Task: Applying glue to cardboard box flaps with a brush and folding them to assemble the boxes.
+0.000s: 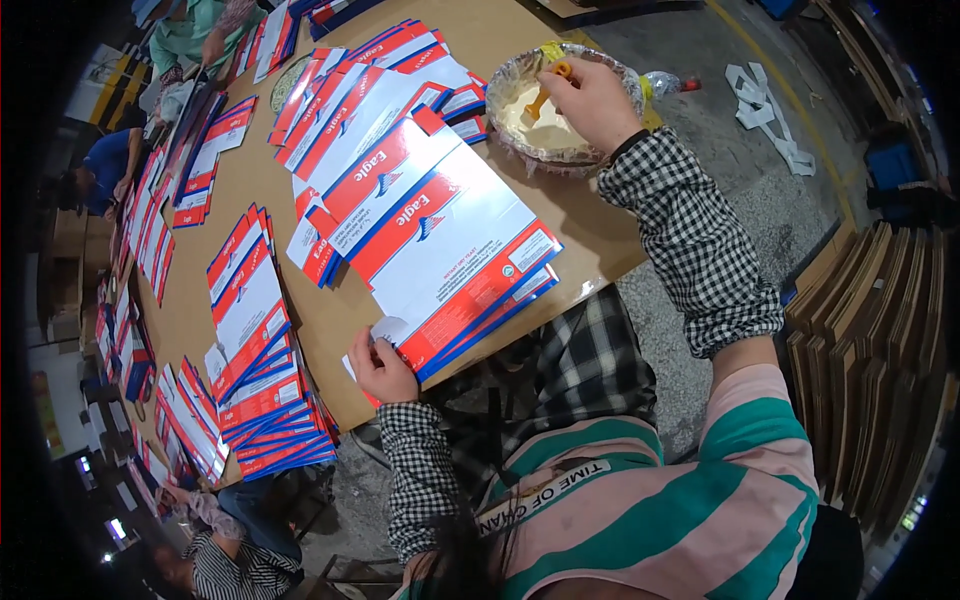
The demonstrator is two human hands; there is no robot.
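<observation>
From where I stand, the person's right hand (597, 108) is at the table's right edge, its fingers closed on the orange handle of a brush (541, 100). The brush dips into cream-coloured paste (513, 108) in a plastic-lined bowl (548, 160) beside that edge. The left hand (383, 372) sits by the near edge of the table (595, 250), fingers curled and narrow at the corner of the front stack of flat cartons (450, 235); I can't tell whether they pinch the pale flap (390, 330) there. Those red, white and blue cartons lie fanned, slanting from the near edge toward the far side. Another pile (262, 390) lies to their left, reaching the near edge. A co-worker in a green top (190, 40) bends over the far edge.
</observation>
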